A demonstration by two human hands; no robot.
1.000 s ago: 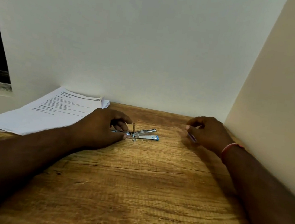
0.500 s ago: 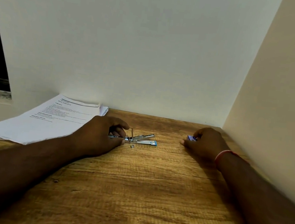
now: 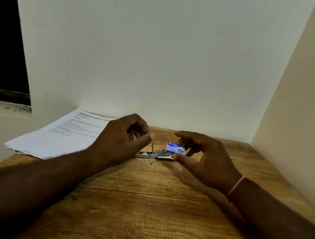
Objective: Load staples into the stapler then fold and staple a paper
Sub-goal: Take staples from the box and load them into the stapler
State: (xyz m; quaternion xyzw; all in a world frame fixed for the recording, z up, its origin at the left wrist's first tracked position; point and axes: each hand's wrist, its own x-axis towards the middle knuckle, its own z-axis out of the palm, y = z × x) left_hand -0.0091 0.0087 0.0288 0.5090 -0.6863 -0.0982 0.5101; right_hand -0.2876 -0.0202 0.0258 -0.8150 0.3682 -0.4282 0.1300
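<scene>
Right fingers: your right hand (image 3: 206, 164) pinches the staple box (image 3: 176, 148), with the forefinger over its far top edge and the thumb under its near lower edge; the other fingers fan loosely behind it
Staple box: a small flat cardboard rectangle, blue above and pale below with blurred print. Its long axis runs left to right, dipping a little at the right end, and its broad face is turned toward you
Box position: it is held off the table, just above the right end of the stapler
Left fingers: your left hand (image 3: 119, 140) is raised with its fingers curled in toward the palm and the thumb tip out beside the forefinger – nothing shows inside them
Stapler (image 3: 156, 154): thin bright metal, lying opened on the wood between your two hands. Its long axis runs left to right, a slim rod stands upright near its middle, and the upper arm angles up toward the right
Loose bit (image 3: 152, 163): a tiny metal piece just in front of the stapler, too small to identify
Paper stack (image 3: 62, 136): white printed sheets, slightly fanned, at the far left against the wall and partly behind your left hand
Table (image 3: 141, 215): rough, brown, grained wood
Wrist: a red band (image 3: 238, 187) on the right
</scene>
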